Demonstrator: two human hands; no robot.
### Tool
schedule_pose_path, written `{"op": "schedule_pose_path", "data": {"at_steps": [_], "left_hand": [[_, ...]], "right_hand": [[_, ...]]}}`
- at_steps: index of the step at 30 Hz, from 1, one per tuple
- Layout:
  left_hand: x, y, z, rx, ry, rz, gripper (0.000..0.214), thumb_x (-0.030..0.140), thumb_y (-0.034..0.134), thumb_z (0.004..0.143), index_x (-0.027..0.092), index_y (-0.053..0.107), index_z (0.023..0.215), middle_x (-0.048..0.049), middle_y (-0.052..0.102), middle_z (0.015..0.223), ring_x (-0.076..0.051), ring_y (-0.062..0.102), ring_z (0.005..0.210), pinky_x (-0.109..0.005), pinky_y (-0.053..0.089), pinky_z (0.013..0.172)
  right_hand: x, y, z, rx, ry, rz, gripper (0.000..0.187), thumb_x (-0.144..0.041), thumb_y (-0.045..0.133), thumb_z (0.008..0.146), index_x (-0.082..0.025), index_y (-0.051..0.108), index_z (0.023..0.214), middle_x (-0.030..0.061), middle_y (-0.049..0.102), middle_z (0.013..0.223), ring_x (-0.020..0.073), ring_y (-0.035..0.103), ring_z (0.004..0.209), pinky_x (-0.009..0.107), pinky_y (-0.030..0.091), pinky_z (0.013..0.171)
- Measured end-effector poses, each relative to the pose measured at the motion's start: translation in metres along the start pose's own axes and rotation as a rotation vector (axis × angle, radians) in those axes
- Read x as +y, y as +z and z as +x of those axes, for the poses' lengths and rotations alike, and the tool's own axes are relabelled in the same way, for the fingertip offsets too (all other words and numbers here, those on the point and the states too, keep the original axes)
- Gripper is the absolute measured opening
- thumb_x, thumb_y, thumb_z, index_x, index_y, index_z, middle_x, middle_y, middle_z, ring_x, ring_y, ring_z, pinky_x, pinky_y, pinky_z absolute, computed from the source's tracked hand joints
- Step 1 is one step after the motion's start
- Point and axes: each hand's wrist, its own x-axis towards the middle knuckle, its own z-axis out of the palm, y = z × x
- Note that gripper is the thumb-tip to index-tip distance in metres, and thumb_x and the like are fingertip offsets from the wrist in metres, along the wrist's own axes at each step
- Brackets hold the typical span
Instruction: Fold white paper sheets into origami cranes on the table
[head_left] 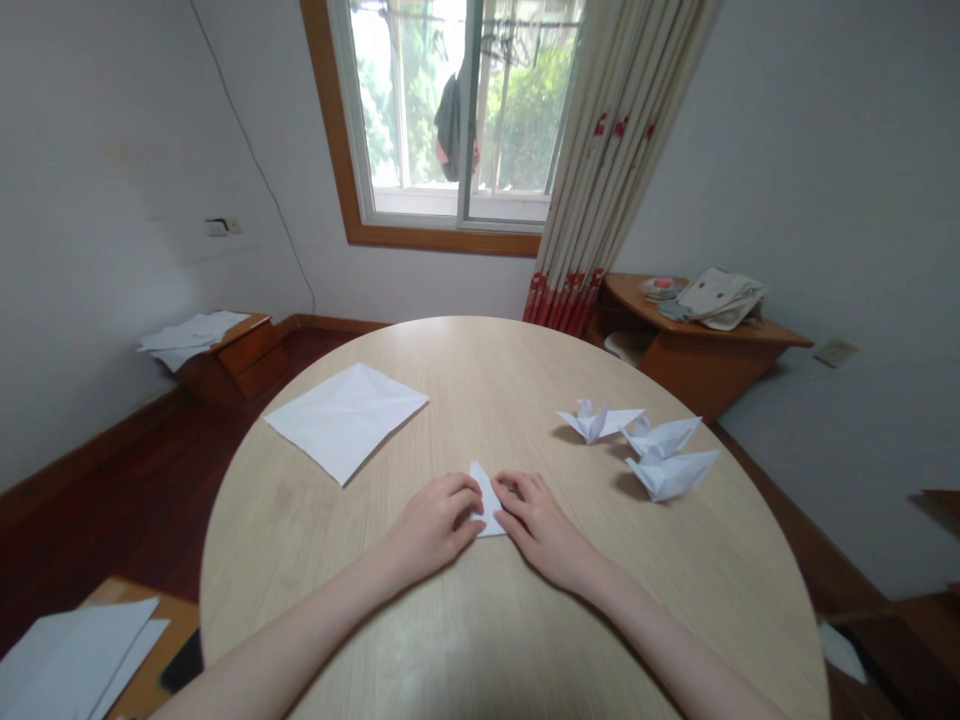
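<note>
A small piece of folded white paper [489,508] lies on the round wooden table [480,640], its narrow tip pointing away from me. My left hand [444,515] grips its left edge with curled fingers and thumb. On the opposite side, my right hand [536,522] has its thumb and fingers closed at the paper's right edge. Parts of the paper's sides are hidden under my fingertips. To the right stand three folded paper cranes, one farther back [592,422] and two close together, the nearer crane [671,475] in front of the other crane [660,438].
An unfolded creased white sheet [349,420] lies at the table's left. More white paper [82,660] rests on a low surface at lower left, and on a small cabinet [251,358] by the wall. A corner desk [712,345] with a bag [724,298] stands beyond the table, beside a curtain [592,170].
</note>
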Motion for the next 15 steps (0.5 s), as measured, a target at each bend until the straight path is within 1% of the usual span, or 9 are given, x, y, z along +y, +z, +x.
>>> {"op": "schedule_pose_path", "data": {"at_steps": [2,4,7,11,15], "left_hand": [[0.001,-0.002,0.001,-0.014,0.01,0.026,0.004,0.018,0.062,0.084,0.019,0.062,0.087,-0.0038,0.064,0.1,-0.021,0.061,0.095,-0.033,0.048,0.086],[0.003,-0.005,0.001,-0.035,0.027,0.049,0.011,0.019,0.066,0.08,0.019,0.063,0.09,-0.0045,0.065,0.101,-0.022,0.061,0.096,-0.033,0.048,0.086],[0.003,-0.01,0.001,-0.077,0.042,0.081,0.02,0.02,0.071,0.075,0.019,0.063,0.093,-0.0054,0.065,0.105,-0.023,0.061,0.098,-0.033,0.048,0.085],[-0.002,-0.012,-0.001,-0.122,0.065,0.118,0.015,0.022,0.067,0.08,0.02,0.065,0.095,-0.0048,0.068,0.104,-0.022,0.064,0.095,-0.031,0.05,0.083],[-0.008,-0.009,-0.003,-0.147,0.18,0.18,0.012,0.024,0.057,0.087,0.02,0.066,0.093,-0.0065,0.07,0.103,-0.022,0.066,0.097,-0.031,0.052,0.084]], "right_hand": [[-0.001,0.0,0.0,-0.006,-0.017,-0.043,0.033,-0.019,0.046,0.095,-0.026,0.058,0.125,0.0104,0.056,0.124,0.026,0.049,0.114,0.05,0.043,0.098],[-0.002,-0.001,0.0,-0.008,-0.027,-0.085,0.034,-0.019,0.044,0.096,-0.026,0.058,0.125,0.0103,0.056,0.126,0.0264,0.048,0.116,0.05,0.043,0.098],[-0.004,-0.001,0.0,-0.015,-0.037,-0.177,0.034,-0.019,0.044,0.095,-0.022,0.056,0.127,0.0124,0.056,0.127,0.028,0.048,0.116,0.05,0.044,0.096],[-0.007,0.0,0.0,-0.045,-0.063,-0.324,0.035,-0.019,0.042,0.096,-0.015,0.054,0.129,0.016,0.057,0.127,0.0309,0.049,0.114,0.051,0.046,0.091],[-0.008,0.002,0.0,-0.02,-0.081,-0.407,0.035,-0.021,0.042,0.095,-0.016,0.054,0.128,0.0162,0.059,0.123,0.0315,0.052,0.11,0.049,0.046,0.087]]}}
